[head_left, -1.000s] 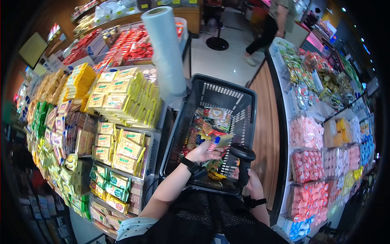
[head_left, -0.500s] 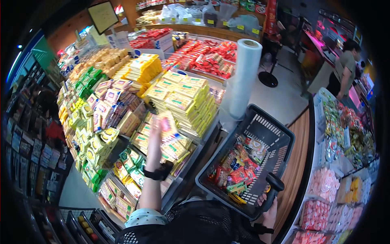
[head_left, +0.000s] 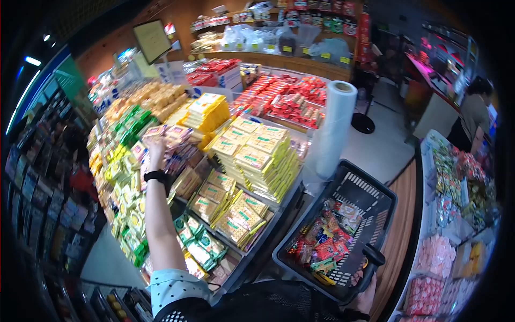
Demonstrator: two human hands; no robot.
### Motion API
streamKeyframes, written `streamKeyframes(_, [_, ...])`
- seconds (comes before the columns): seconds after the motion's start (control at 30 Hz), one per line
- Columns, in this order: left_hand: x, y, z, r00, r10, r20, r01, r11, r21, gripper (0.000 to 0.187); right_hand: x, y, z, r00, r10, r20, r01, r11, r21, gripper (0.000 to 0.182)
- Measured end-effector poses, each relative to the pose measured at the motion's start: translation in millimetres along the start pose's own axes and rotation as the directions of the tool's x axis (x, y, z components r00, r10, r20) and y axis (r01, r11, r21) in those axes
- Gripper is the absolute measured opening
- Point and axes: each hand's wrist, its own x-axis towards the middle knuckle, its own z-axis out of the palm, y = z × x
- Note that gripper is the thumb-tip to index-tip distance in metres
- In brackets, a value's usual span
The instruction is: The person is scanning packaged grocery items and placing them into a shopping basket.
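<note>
Left hand [head_left: 156,146] stretched far over shelf, on pink snack packets [head_left: 177,140]; fingers' spread cannot be told. Right hand [head_left: 369,292] low at edge, fingers around handle [head_left: 373,254] of black basket [head_left: 370,201] holding snacks. Packet labels too small to read.

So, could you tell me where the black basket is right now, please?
The basket sits at lower right of the head view, at the right hand, just below the plastic bag roll and beside the yellow packets.
</note>
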Motion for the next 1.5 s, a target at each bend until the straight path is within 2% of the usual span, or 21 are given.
streamKeyframes(0.07, [83.8, -82.0, 5.3, 0.897, 0.389, 0.212, -0.438, 0.849, 0.294, 0.034, -2.4, 0.8, 9.5, 0.998, 0.001, -0.056, -0.002, 1.0, -0.018, 0.048])
streamKeyframes(0.1, [121.5, -117.8, 8.4, 0.776, 0.554, 0.301, -0.631, 0.682, 0.37, 0.036, -4.9, -0.6, 13.9, 0.994, 0.032, -0.103, -0.036, 0.998, -0.042, 0.047])
streamKeyframes(0.13, [118.4, -109.7, 7.1, 0.749, 0.593, 0.295, -0.661, 0.7, 0.27, 0.042, -5.6, 0.5, 10.9, 0.989, 0.028, -0.142, -0.036, 0.998, -0.056, 0.047])
streamKeyframes(0.17, [72.0, -62.9, 1.4, 0.724, 0.66, 0.199, -0.434, 0.212, 0.876, 0.041, -8.5, 1.4, 19.4, 0.969, 0.032, -0.246, -0.039, 0.999, -0.025, 0.046])
streamKeyframes(0.23, [-18.3, 36.0, -1.7, 0.79, 0.606, 0.098, -0.206, 0.111, 0.972, 0.034, -6.8, 4.3, 1.0, 0.97, 0.029, -0.242, -0.011, 0.997, 0.074, 0.045])
streamKeyframes(0.27, [-14.9, 37.8, 2.2, 0.783, 0.615, 0.095, -0.15, 0.039, 0.988, 0.029, -6.9, 5.0, 6.3, 0.995, -0.007, 0.095, -0.008, 0.987, 0.16, 0.044])
streamKeyframes(0.3, [-14.9, 46.2, 6.6, 0.772, 0.63, 0.085, -0.084, -0.031, 0.996, 0.023, -12.4, 3.7, 22.9, 0.981, -0.015, -0.192, 0.029, 0.997, 0.072, 0.044])
streamKeyframes(0.33, [-20.2, 51.9, 11.7, 0.779, 0.62, 0.1, -0.12, -0.01, 0.993, 0.023, -12.7, 3.5, 26.5, 0.96, -0.043, -0.275, 0.04, 0.999, -0.017, 0.044])
streamKeyframes(0.37, [-37.5, 68.9, 17.6, 0.788, 0.606, 0.106, -0.147, 0.018, 0.989, 0.023, -8.4, 6.2, 6.2, 0.995, -0.055, -0.086, 0.061, 0.996, 0.068, 0.044])
streamKeyframes(0.43, [-80.2, 105.8, 33.6, 0.722, 0.668, 0.178, -0.286, 0.055, 0.957, 0.029, -9.2, 7.1, 7.9, 0.997, -0.072, -0.031, 0.075, 0.993, 0.09, 0.043])
streamKeyframes(0.53, [-153.5, 143.4, 72.7, 0.443, 0.864, 0.24, -0.67, 0.141, 0.729, 0.039, -10.0, 9.4, 9.2, 0.993, -0.11, 0.033, 0.103, 0.981, 0.165, 0.042])
streamKeyframes(0.6, [-227.9, 169.6, 93.6, 0.358, 0.854, 0.377, -0.933, 0.347, 0.098, 0.041, -10.5, 9.6, 11.3, 0.992, -0.125, 0.005, 0.123, 0.981, 0.151, 0.042])
streamKeyframes(0.67, [-298.8, 170.4, 118.5, 0.246, 0.769, 0.59, -0.804, 0.502, -0.319, 0.04, -13.4, 7.9, 18.1, 0.99, -0.131, -0.042, 0.135, 0.986, 0.096, 0.04])
streamKeyframes(0.73, [-371.3, 173.1, 148.7, -0.193, 0.756, 0.625, -0.669, 0.364, -0.647, 0.032, -13.4, 7.5, 21.1, 0.991, -0.13, -0.031, 0.133, 0.987, 0.095, 0.04])
streamKeyframes(0.8, [-433.8, 148.7, 172.6, -0.557, 0.55, 0.623, -0.463, 0.417, -0.782, 0.038, -14.5, 6.7, 23.6, 0.993, -0.117, -0.035, 0.12, 0.988, 0.102, 0.038])
streamKeyframes(0.9, [-499.8, 88.2, 208.6, -0.793, 0.283, 0.539, -0.448, 0.328, -0.831, 0.054, -14.3, 7.1, 20.3, 0.993, -0.116, -0.034, 0.119, 0.988, 0.096, 0.037])
streamKeyframes(1.1, [-567.0, 17.8, 249.0, -0.764, 0.208, 0.611, -0.552, 0.28, -0.786, 0.059, -18.2, 6.5, 25.9, 0.989, -0.116, -0.091, 0.123, 0.989, 0.077, 0.038])
streamKeyframes(1.17, [-575.6, 17.3, 247.9, -0.778, -0.022, 0.628, -0.596, 0.344, -0.726, 0.055, -16.6, 4.1, 27.6, 0.998, -0.067, -0.017, 0.068, 0.996, 0.059, 0.038])
streamKeyframes(1.23, [-579.2, 6.6, 250.6, -0.77, 0.051, 0.636, -0.588, 0.332, -0.738, 0.051, -16.2, 3.5, 25.7, 0.998, -0.056, -0.024, 0.058, 0.995, 0.079, 0.037])
streamKeyframes(1.3, [-579.9, 2.8, 254.0, -0.735, 0.034, 0.677, -0.553, 0.546, -0.629, 0.047, -14.7, 4.6, 18.5, 0.999, -0.012, -0.033, 0.013, 1.0, 0.004, 0.036])
streamKeyframes(1.5, [-572.1, 3.6, 261.9, -0.62, 0.134, 0.773, -0.567, 0.604, -0.56, 0.034, -10.7, -1.3, 21.0, 0.996, 0.078, -0.053, -0.081, 0.995, -0.064, 0.043])
